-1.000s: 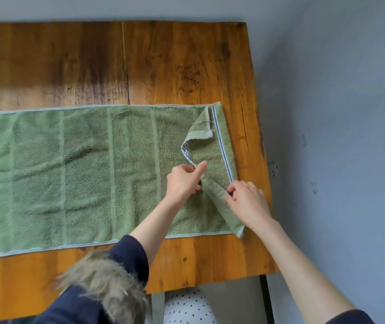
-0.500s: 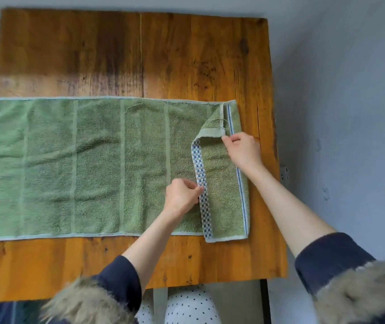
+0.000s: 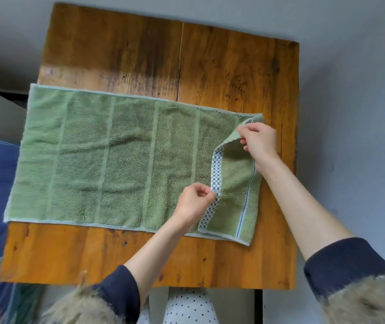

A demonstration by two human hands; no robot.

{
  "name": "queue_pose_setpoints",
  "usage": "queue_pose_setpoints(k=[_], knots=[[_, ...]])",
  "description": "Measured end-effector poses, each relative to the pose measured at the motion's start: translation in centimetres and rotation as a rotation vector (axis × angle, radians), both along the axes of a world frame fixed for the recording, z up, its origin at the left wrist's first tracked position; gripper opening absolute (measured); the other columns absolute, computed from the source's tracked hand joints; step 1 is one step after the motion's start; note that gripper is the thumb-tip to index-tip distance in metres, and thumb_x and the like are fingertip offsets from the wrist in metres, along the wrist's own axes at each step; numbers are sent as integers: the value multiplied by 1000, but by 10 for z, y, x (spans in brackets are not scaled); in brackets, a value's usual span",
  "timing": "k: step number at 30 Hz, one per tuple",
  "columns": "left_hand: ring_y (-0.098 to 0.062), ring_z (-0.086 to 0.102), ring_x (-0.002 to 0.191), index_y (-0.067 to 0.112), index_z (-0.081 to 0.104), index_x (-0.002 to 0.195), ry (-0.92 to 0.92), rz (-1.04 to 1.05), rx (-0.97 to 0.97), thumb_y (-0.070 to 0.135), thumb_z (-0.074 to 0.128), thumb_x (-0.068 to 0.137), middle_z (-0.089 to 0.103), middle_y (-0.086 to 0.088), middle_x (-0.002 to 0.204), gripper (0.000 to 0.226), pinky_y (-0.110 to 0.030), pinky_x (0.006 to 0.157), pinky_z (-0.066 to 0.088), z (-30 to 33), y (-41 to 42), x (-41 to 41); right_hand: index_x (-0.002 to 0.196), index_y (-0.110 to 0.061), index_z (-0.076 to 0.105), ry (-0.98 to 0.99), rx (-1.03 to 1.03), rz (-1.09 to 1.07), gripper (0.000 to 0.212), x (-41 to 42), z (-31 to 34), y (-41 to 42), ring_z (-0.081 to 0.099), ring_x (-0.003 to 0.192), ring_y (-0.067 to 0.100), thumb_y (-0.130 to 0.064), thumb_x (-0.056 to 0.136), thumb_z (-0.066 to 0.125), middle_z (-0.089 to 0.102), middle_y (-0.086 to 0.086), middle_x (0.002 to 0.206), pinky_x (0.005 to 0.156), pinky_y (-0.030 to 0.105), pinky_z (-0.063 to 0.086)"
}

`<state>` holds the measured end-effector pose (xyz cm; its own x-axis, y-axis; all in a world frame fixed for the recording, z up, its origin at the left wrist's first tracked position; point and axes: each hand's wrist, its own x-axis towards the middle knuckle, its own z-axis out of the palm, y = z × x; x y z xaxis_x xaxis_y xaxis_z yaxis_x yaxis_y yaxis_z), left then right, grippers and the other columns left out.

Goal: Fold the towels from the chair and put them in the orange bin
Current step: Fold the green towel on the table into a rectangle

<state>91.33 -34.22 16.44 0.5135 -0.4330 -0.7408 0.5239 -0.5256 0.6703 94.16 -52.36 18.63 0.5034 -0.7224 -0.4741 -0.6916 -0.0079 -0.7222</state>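
Towel (image 3: 121,160) flat on table (image 3: 221,66); right end folded over; left hand (image 3: 195,202) nearer than right hand (image 3: 258,142).

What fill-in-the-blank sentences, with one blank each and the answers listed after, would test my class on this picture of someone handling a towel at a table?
1. The towel lying on the table is ____ in colour.
2. The left hand pinches the towel's blue and white ____ band.
3. The right hand holds the flap at the towel's ____ corner on the right.
4. The table top is made of ____.

Answers: green; checked; far; wood
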Motion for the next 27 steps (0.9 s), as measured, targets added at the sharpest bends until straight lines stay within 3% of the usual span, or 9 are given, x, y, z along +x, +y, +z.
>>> queue_pose_setpoints(k=[4, 11, 20, 24, 27], knots=[[-9, 49, 62, 17, 57, 80, -47, -4, -55, 19, 63, 87, 56, 4, 72, 10, -27, 69, 45, 28, 33, 23, 100, -8, 67, -69, -68, 43, 19, 18, 32, 32, 57, 68, 10, -20, 87, 60, 62, -4, 79, 73, 33, 51], [-5, 51, 62, 15, 55, 80, -110, -3, -147, 14, 63, 88, 57, 3, 72, 11, -18, 60, 48, 79, 131, 92, 99, -9, 66, -215, -119, 132, 16, 77, 91, 111, 59, 73, 10, -19, 88, 60, 63, -1, 85, 61, 20, 50], [-9, 50, 67, 13, 52, 79, -130, 126, -120, 8, 60, 87, 53, 0, 73, 13, -20, 59, 47, 95, 259, 159, 87, -11, 66, -262, -16, 287, 7, 165, 101, 227, 58, 66, 13, -17, 85, 64, 62, -2, 72, 70, 31, 53], [-11, 46, 69, 14, 54, 80, -174, 224, -27, 10, 59, 87, 51, -3, 75, 9, -21, 59, 43, 84, 296, 177, 87, -10, 66, -255, 34, 337, 6, 194, 86, 263, 56, 62, 10, -16, 85, 63, 61, -2, 70, 65, 25, 51], [-14, 55, 79, 14, 60, 89, -274, 255, 162, 15, 58, 87, 61, -3, 85, 3, -29, 72, 47, 60, 313, 187, 106, -3, 64, -244, 101, 384, 23, 208, 67, 278, 58, 68, 9, -18, 89, 60, 63, 0, 80, 65, 20, 53]])
